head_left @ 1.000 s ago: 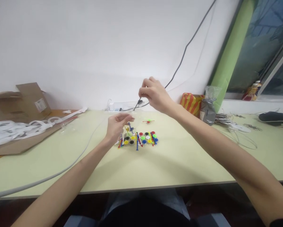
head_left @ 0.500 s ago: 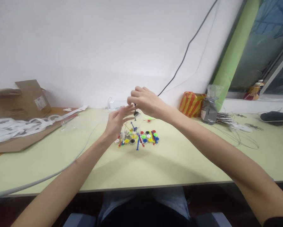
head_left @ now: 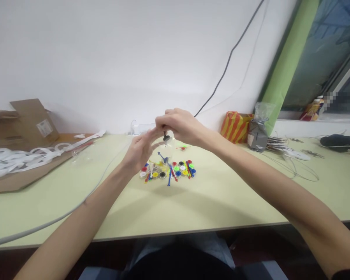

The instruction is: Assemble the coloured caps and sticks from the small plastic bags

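Note:
A small black plastic piece (head_left: 166, 137) is held up between my hands, above the table. My right hand (head_left: 180, 125) is closed in a pinch at its upper end, with the fingertips curled over and partly hidden. My left hand (head_left: 138, 153) comes in from the left, fingers stretched toward the right fingertips and thumb below, around the piece's edge. Something clear (head_left: 169, 151) shows under the black piece; its outline is faint. Just below lie a blue plastic arrow (head_left: 163, 158), a yellow disc with a clear rim (head_left: 154, 175), a black disc (head_left: 162, 175) and several other coloured discs and arrows.
A cardboard box (head_left: 31, 122) and white strips (head_left: 25, 159) lie on the left. A striped bag (head_left: 236, 126) and a grey packet (head_left: 258, 134) stand at the right. A pale cable (head_left: 84, 202) crosses the left of the table (head_left: 221, 206). Behind rises a wall.
The left fingers have come closer to the right fingertips, and the black piece has tilted and become more covered by them. The view has shifted slightly. The pieces on the table lie as before.

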Action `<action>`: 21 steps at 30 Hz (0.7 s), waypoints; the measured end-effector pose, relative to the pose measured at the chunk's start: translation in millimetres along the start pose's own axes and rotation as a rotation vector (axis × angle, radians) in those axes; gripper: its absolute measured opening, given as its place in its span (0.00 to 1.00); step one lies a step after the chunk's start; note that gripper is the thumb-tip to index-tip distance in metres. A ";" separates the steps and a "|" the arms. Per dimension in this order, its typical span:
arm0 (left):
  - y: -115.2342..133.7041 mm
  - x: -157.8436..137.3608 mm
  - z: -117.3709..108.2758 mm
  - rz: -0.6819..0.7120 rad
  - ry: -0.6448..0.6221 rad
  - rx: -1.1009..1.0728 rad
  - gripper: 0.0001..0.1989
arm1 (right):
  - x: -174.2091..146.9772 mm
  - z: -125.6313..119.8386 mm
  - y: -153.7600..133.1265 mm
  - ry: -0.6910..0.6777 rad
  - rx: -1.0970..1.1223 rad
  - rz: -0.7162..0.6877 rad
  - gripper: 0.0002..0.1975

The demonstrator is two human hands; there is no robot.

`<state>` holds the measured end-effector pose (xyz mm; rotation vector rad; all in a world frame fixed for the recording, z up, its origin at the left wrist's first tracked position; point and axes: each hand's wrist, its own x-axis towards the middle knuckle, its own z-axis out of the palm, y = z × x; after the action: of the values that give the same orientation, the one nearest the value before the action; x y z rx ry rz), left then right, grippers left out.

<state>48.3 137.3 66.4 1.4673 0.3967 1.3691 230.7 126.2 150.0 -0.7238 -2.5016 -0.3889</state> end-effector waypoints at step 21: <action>-7.9 -3.3 0.6 -0.081 -0.030 -0.173 0.09 | -7.4 16.3 -49.2 0.129 -0.033 0.403 0.04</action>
<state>51.0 137.5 58.3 1.3144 0.3075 1.2827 202.2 89.4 126.1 -1.1488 -2.1646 -0.3182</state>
